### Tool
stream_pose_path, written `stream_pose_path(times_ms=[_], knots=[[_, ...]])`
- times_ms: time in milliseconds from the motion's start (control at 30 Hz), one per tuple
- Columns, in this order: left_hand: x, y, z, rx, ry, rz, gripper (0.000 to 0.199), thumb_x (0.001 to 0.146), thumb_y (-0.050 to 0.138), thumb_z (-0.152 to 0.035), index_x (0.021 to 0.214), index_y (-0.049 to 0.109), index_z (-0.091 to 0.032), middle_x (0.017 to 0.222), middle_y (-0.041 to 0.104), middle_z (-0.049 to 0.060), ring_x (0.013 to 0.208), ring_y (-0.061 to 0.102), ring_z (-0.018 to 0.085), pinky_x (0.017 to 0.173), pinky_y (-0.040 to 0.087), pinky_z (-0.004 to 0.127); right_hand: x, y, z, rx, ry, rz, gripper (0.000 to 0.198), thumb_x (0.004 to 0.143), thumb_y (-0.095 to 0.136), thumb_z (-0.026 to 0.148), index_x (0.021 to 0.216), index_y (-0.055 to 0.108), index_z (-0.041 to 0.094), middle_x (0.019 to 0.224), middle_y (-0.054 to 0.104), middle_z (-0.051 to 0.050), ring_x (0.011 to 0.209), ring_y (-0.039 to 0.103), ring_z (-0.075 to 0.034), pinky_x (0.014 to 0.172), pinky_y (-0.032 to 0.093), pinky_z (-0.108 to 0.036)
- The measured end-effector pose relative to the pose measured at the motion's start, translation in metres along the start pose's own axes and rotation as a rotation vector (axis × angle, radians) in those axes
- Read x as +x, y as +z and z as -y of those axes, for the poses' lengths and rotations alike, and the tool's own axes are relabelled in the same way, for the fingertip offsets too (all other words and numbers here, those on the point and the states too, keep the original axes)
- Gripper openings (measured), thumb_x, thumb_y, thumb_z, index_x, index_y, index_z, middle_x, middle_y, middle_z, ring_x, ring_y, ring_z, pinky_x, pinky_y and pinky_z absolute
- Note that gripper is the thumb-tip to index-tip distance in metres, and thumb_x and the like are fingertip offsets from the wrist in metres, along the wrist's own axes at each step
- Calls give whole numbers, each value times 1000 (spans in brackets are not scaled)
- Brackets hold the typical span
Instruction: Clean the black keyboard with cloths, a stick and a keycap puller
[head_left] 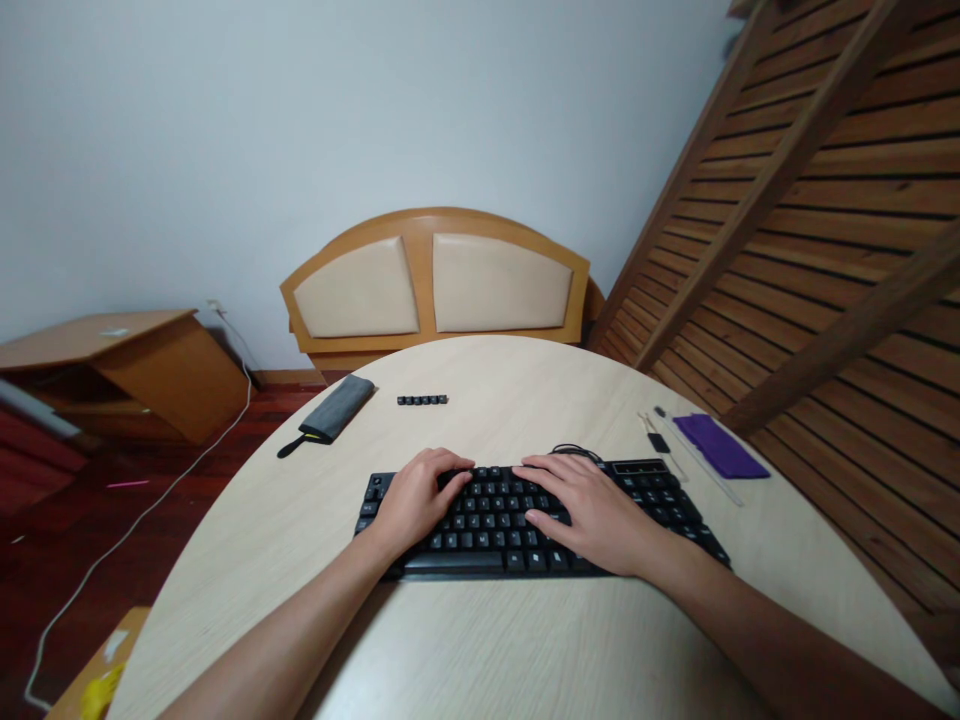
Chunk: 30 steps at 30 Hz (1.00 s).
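Observation:
A black keyboard [480, 521] lies on the round wooden table [480, 650] in front of me. My left hand [416, 500] is over its left half, index finger and thumb drawn close together at the top row of keys. Whatever is between those fingertips is too small to make out. Over the right half rests my right hand [589, 510], fingers stretched toward the top row and thumb spread across the keys. Beyond the keyboard stands a short row of several black keycaps [422, 400]. A black cable [576, 449] is coiled behind the right hand.
At the left lies a grey pouch [337, 408] with a strap. On the right are a small wire tool with a black handle [658, 442], a thin brush [697, 455] and a purple cloth [721, 446]. A headboard [422, 290] stands behind the table, a slatted wooden panel [810, 300] to the right.

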<state>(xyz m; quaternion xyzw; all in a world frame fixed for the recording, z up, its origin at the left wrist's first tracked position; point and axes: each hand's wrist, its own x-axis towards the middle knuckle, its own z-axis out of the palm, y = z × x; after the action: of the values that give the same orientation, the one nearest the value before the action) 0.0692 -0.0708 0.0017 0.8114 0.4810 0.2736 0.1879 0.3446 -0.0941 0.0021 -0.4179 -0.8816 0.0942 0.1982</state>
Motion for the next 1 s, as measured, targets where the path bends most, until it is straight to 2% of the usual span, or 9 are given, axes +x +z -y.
stream_pose_path(times_ms=[200, 567, 1000], knots=[[2, 2, 3, 15, -21, -5, 16, 95, 59, -31, 100, 72, -24, 103, 75, 4, 101, 68, 24, 93, 53, 41, 0, 1, -1, 10, -7, -5, 48, 95, 57, 44, 141, 56, 30, 139, 61, -8, 126, 55, -30, 107, 42, -54], [9, 1, -1, 23, -76, 14, 12, 89, 64, -27, 97, 72, -23, 99, 74, 5, 93, 69, 23, 86, 55, 38, 0, 1, 0, -2, -6, -8, 47, 95, 58, 42, 141, 56, 30, 139, 61, -7, 125, 56, -28, 108, 42, -52], [8, 0, -3, 59, 3, 38, 12, 95, 58, -23, 99, 70, -21, 103, 73, 6, 100, 67, 24, 94, 52, 41, 0, 1, 0, 2, -7, -2, 47, 96, 56, 45, 140, 57, 29, 140, 61, -8, 126, 55, -29, 108, 42, -52]])
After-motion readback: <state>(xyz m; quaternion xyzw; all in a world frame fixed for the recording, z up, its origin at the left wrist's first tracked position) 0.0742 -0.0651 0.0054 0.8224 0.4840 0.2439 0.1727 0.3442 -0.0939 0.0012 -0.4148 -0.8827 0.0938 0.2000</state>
